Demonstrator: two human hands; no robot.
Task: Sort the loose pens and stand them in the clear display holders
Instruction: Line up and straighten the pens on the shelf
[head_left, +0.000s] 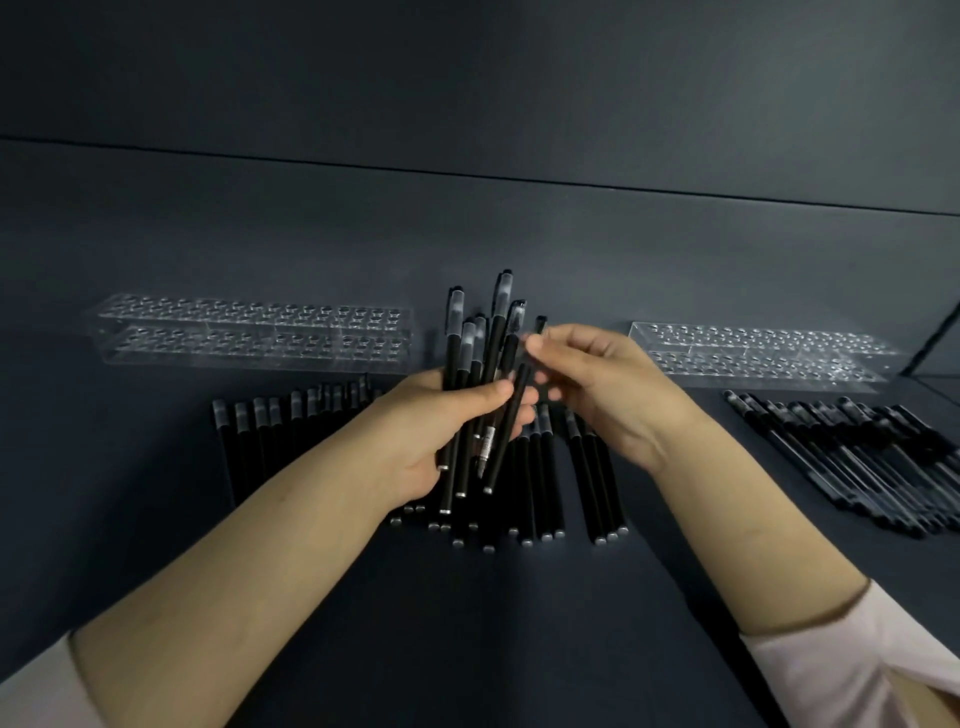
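– Head view: left hand (431, 441) curls around a bundle of black pens (453, 364), caps up, above the table (467, 623).
– And the right hand (613, 395)?
– Pinching a single pen (506, 426) at the bundle's edge.
– Loose ones?
– One row of pens (545, 483) lies under the hands, another heap (857, 457) far right. Left holder (249, 332) and right holder (763, 353) sit behind.

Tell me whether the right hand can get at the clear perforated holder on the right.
Probably yes: the right hand, pinching one black pen, hovers just left of the clear perforated plastic holder, with nothing between them.
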